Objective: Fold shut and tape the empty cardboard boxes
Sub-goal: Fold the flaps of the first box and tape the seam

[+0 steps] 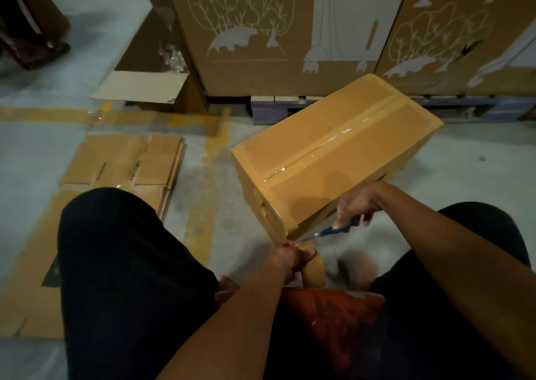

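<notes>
A closed brown cardboard box (336, 150) stands on the floor in front of me, with clear tape along its top seam and down its near end. Just below the box's near corner, my left hand (287, 260) grips a brown tape roll (314, 272), and the tape runs up to the box. My right hand (358, 205) holds blue-handled scissors (333, 230), blades pointing left at the stretched tape beside that corner.
Flattened cardboard boxes (121, 162) lie on the floor at the left, partly under my left knee. Tall printed cartons (261, 31) on pallets stand behind the box. An open carton (150, 87) sits at the back left. My legs frame the near floor.
</notes>
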`<state>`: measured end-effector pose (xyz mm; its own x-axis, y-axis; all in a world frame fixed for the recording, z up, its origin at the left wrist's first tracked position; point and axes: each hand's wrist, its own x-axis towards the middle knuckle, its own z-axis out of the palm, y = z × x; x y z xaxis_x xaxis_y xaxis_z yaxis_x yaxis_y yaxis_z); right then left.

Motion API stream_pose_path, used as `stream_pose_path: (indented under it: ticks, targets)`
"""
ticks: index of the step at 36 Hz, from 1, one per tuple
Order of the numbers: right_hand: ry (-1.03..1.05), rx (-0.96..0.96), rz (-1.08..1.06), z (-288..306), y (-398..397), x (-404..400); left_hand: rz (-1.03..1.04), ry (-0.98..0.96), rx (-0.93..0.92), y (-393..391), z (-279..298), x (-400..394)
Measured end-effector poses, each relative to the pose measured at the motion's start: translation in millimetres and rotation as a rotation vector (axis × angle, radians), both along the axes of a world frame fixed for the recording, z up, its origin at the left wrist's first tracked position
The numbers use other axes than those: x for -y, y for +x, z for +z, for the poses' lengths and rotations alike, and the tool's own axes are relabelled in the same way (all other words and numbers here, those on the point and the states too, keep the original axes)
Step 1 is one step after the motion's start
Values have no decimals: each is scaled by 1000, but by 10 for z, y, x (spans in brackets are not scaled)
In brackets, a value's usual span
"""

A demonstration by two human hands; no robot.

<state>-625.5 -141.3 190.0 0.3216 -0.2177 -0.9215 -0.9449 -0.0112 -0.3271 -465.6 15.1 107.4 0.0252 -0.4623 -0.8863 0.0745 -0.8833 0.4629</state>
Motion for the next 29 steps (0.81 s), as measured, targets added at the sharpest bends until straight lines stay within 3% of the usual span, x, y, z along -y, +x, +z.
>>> stream_pose_path:
  ticks: [3,7,9,13,18,23,26,29]
  targets:
    - [-57,-70,21,160,-137,-46,-89,-36,13,-38,77,-10]
    - [-44,-65,-137,302,-477,-302,-177,-35,12,-78,206,-44]
    - [-86,8,-265,329,-620,-434,-116,-26,6,-97,236,-41]
    - [-368,241,-536,416,-669,-626,1,-115,-57,-167,398,21]
    - [-588,387,-721,623,-382,-821,65,-227,-162,-113,767,230]
    - [-814,518,-814,705,85,-878,202,-418,-256,96,1137,511]
    - [-1102,570,-760,628,260,-937,157,-548,-158,294,1324,579]
    - [-1163,550,-667,541,451,-888,226,-643,-40,544,1396,534]
